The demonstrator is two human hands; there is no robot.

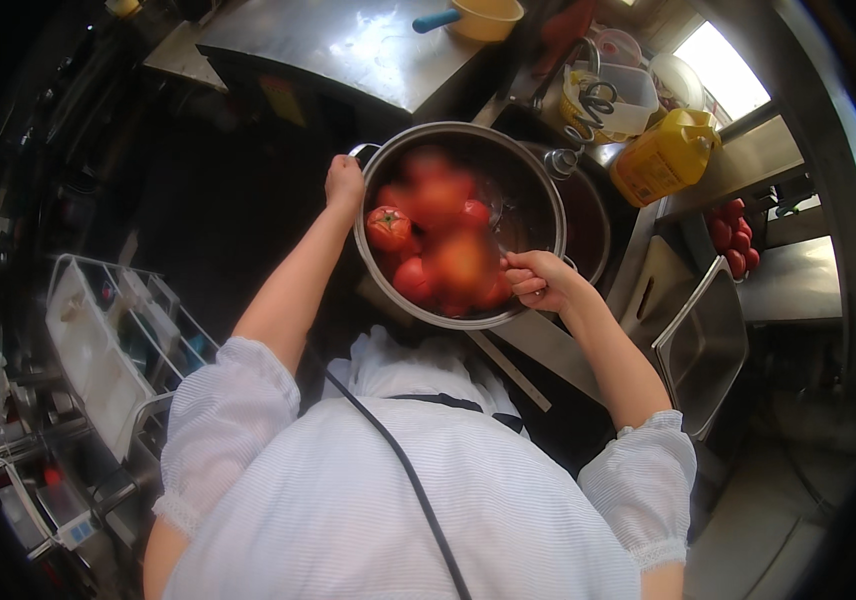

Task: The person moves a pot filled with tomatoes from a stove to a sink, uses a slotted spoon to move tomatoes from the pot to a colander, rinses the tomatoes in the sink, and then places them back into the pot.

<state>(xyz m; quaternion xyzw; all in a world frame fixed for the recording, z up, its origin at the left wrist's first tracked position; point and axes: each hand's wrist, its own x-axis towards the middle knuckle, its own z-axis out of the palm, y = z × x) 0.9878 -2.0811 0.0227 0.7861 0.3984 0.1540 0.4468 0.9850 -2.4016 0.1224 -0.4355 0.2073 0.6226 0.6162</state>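
A large metal pot [462,325] is held in front of my body, partly filled with red tomatoes [413,279]. One tomato [389,229] at the left side shows its green stem end. Much of the middle of the pile is blurred. My left hand [345,184] is closed around the loop handle [365,149] at the pot's upper left. Over the right part of the rim, my right hand [543,281] has its fingers curled in, with thumb and forefinger together. Whether something thin lies between those fingers cannot be made out.
Behind the pot's right side is a sink basin [594,225] with a spring-hose faucet [564,161]. A yellow jug [664,159] stands on the ledge. More tomatoes [734,241] and a steel pan [705,349] are at right. A yellow pan [489,21] rests on a steel counter [323,49]. A wire rack [109,352] stands left.
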